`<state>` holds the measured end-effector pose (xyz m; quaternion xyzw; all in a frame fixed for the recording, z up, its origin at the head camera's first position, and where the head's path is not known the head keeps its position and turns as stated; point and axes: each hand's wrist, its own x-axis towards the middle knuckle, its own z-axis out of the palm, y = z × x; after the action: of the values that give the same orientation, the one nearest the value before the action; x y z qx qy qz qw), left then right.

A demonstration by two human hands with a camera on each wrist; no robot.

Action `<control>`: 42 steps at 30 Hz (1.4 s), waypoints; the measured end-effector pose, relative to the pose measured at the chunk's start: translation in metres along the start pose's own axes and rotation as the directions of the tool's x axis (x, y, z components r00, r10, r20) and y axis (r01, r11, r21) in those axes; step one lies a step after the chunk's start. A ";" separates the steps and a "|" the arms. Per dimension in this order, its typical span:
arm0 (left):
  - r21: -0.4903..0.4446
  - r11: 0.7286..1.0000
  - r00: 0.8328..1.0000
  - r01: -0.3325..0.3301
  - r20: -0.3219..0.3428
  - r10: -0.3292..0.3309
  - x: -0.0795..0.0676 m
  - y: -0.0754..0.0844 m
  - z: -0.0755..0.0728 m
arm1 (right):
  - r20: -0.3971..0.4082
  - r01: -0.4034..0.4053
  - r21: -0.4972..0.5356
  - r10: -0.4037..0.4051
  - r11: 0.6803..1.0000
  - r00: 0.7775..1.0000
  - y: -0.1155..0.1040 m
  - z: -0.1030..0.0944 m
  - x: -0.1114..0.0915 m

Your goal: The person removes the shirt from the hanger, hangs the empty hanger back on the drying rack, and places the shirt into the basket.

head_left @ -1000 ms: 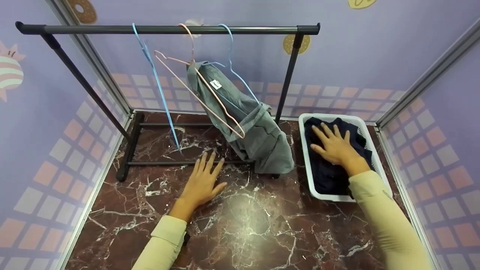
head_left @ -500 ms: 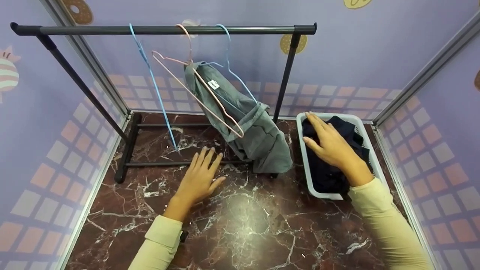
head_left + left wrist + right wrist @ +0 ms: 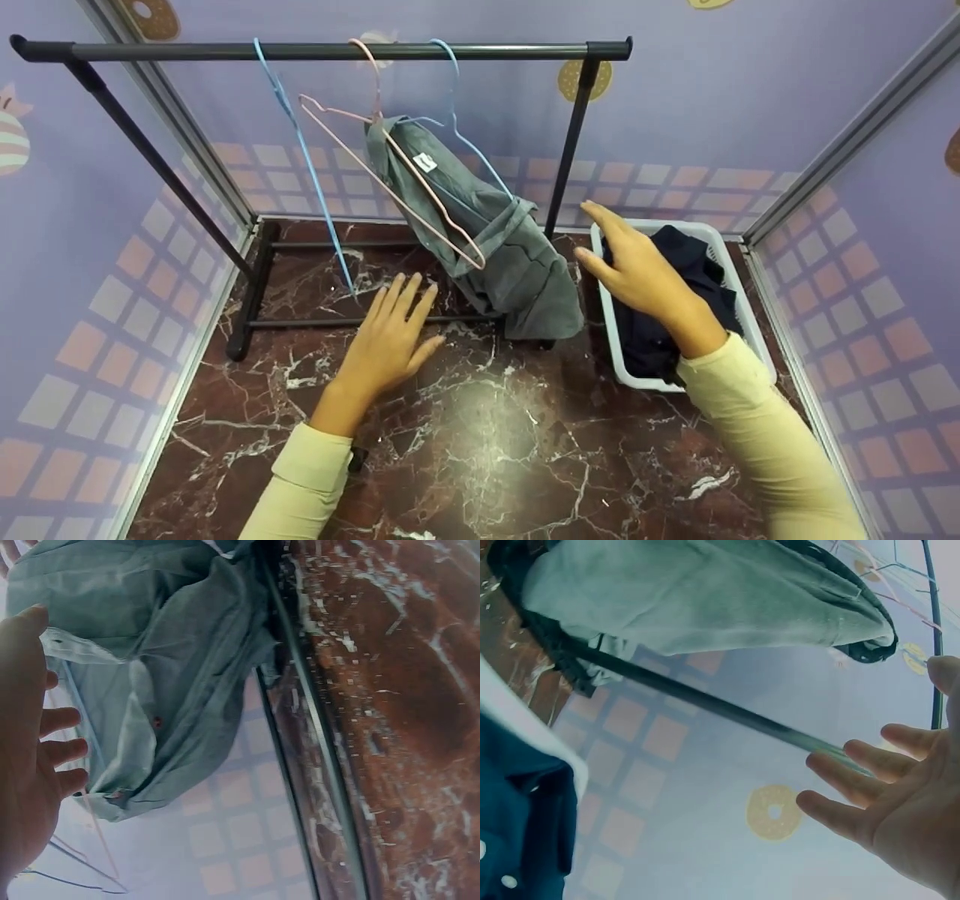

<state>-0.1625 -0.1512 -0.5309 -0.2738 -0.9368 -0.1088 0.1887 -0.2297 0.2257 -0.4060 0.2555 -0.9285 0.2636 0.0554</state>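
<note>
A grey-green shirt [image 3: 525, 277] hangs aslant from a blue hanger [image 3: 480, 154] on the black rack's rail [image 3: 510, 51]. In front of it a bare pink hanger [image 3: 442, 206] hangs on the same rail. My left hand [image 3: 386, 337], fingers spread and holding nothing, is over the floor left of the shirt's lower end. In the left wrist view the shirt [image 3: 202, 652] lies beyond its fingers. My right hand [image 3: 637, 270] hovers above the white basket [image 3: 619, 371], with straight fingers pointing past its left rim. Dark navy clothing [image 3: 645, 341] lies in the basket, partly hidden by that hand.
Another bare blue hanger [image 3: 311, 169] hangs further left on the rail. The rack's lower bars [image 3: 300, 324] run close above the dark marbled floor [image 3: 480, 450]. Patterned wall panels [image 3: 690, 97] enclose the back and both sides.
My right hand has lifted off the navy clothing and moved up and left toward the shirt. My left hand has shifted slightly forward and left. The clothing stays in the basket.
</note>
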 end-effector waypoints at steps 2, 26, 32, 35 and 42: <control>-0.011 1.000 1.000 0.004 -0.009 -0.004 0.003 0.002 -0.006 | 0.017 -0.007 0.009 0.007 1.000 1.000 -0.007 0.001 0.010; -0.114 0.993 0.969 0.033 -0.238 -0.060 0.051 0.015 -0.041 | 0.091 -0.086 0.056 0.081 0.995 0.993 -0.044 0.045 0.089; -0.106 0.994 0.967 0.037 -0.247 -0.062 0.061 0.013 -0.048 | -0.018 -0.109 0.167 0.114 0.980 0.993 -0.037 0.054 0.088; -0.101 0.994 0.965 0.048 -0.252 -0.073 0.065 0.013 -0.054 | -0.077 -0.101 0.183 0.116 0.978 0.990 -0.035 0.057 0.087; -0.103 0.993 0.949 0.058 -0.304 -0.087 0.076 0.013 -0.071 | -0.183 -0.082 0.193 0.118 0.978 0.976 -0.036 0.057 0.086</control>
<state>-0.1939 -0.1263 -0.4338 -0.2274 -0.8991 -0.2006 0.3156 -0.2844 0.1313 -0.4174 0.1855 -0.9022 0.3742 0.1080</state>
